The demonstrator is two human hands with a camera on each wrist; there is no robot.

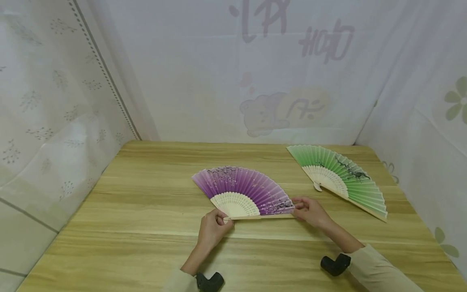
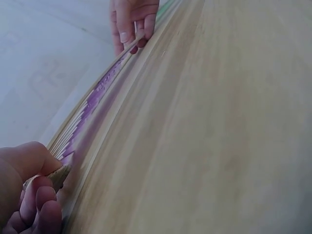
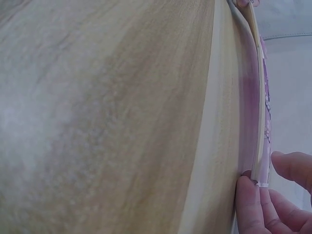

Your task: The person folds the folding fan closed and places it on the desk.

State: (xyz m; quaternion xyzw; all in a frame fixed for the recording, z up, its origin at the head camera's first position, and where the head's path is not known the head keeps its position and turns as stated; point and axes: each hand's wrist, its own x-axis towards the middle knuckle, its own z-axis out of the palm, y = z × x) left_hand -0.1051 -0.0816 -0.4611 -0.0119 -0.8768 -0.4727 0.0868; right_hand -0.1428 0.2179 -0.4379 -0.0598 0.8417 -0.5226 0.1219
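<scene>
A spread purple folding fan [image 1: 251, 186] with pale pierced ribs and a blossom print is between both hands, low over the wooden table. My left hand [image 1: 213, 229] pinches its pivot end between thumb and fingers; the left wrist view shows that grip on the rib ends [image 2: 59, 176]. At the right end of the front guard stick [image 3: 261, 107], my right hand [image 1: 310, 211] has its fingers curled round the tip. In the right wrist view its fingers [image 3: 251, 204] are beneath the end and its thumb [image 3: 292, 166] is close to the pleated side.
A spread green folding fan [image 1: 339, 174] lies at the table's back right, beyond my right hand. The wooden table [image 1: 138, 202] meets a printed cloth [image 1: 193, 89] at the back, with more cloth at both sides. Black wrist devices [image 1: 335, 264] sit at both sleeves.
</scene>
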